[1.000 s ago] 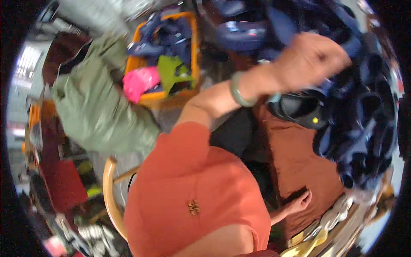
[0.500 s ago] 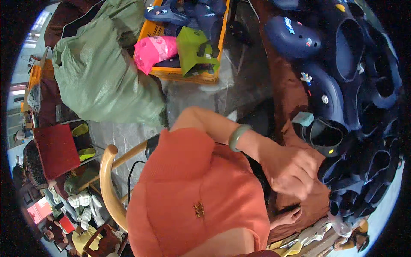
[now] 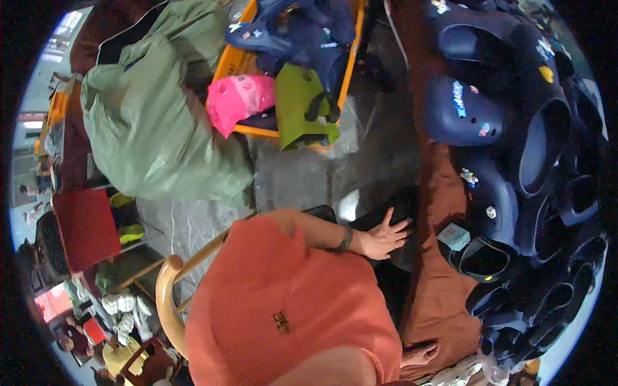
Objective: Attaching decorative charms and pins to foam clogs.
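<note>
While the left hand (image 3: 383, 240) hangs at the left edge of the brown cloth (image 3: 444, 309), its fingers are spread wide with nothing between them, over a dark shape (image 3: 391, 283) (too dim to make out). Nearer, the right hand (image 3: 421, 354) lies by the near end of that cloth, its fingers loosely curled; I cannot tell whether they hold anything.

The nearest footwear is the black clog (image 3: 484, 258), to the right of the left hand and apart from it, with a small pale blue block (image 3: 454, 237) at its far-left edge. Navy clogs (image 3: 458, 119) crowd the right side of the surface.

As a judgement, the work stands between holds, at least for the left hand. Taking the black clog would call for a reach right across the cloth, then closing the fingers on its rim without pushing the neighbouring clogs.

Far left of the hands stands the orange crate (image 3: 353, 55).
</note>
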### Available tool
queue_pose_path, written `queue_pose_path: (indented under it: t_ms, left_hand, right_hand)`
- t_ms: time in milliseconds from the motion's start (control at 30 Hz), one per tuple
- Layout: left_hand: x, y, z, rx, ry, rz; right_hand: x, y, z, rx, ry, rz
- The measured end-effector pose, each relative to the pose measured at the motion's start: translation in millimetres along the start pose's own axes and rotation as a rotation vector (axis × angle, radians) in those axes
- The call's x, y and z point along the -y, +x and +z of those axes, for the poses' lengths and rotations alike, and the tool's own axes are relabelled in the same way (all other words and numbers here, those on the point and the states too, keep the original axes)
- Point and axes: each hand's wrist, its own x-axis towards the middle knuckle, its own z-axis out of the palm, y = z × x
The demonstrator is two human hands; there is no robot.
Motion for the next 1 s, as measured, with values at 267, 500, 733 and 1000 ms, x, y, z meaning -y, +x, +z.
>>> queue_pose_path:
  t_ms: [267, 500, 733, 1000]
  left_hand:
    - [38.4, 73.0, 13.5, 0.066, -0.243, -0.351]
    - [54.6, 105.0, 29.6, 0.127, -0.252, -0.359]
    - [22.8, 151.0, 12.2, 0.087, -0.369, -0.287]
    - [-22.9, 160.5, 24.6, -0.005, -0.568, -0.282]
  right_hand:
    - [3.0, -5.4, 3.0, 0.044, -0.129, -0.205]
    - [28.9, -1.3, 0.2, -0.024, -0.245, -0.392]
    - [30.5, -7.5, -12.7, 0.115, -0.065, -0.447]
    - [28.6, -7.9, -20.0, 0.19, 0.043, -0.499]
